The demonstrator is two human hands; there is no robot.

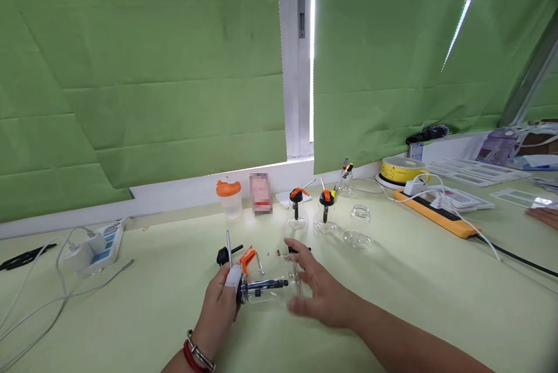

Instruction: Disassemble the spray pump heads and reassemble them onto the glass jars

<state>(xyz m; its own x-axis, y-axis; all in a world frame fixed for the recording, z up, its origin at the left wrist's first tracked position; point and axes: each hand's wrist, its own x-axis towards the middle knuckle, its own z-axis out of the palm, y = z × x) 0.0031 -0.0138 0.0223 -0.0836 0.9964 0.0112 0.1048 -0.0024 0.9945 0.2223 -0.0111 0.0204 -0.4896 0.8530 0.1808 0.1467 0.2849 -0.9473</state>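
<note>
My left hand [221,298] is closed around the black lid of a clear glass jar [272,289], which lies on its side above the table. A dark tube runs from the lid into the jar, and a metal rod [229,248] points up beside my fingers. At the jar's base, my right hand [320,289] has its thumb and fingers spread, slightly blurred; whether it touches the glass I cannot tell. Just beyond lie a black lid part [224,255], an orange lever [247,258], a thin metal pin [260,264] and some tiny pieces. Another black part [296,250] is partly behind my right fingers.
Two lidded jars [297,210] [326,210] and an open glass jar [360,228] stand farther back. Near the wall are an orange-lidded cup [229,198] and a pink box [261,194]. Power strips with cables lie left [107,250] and right [436,213]. Another person's hand [544,217] shows far right.
</note>
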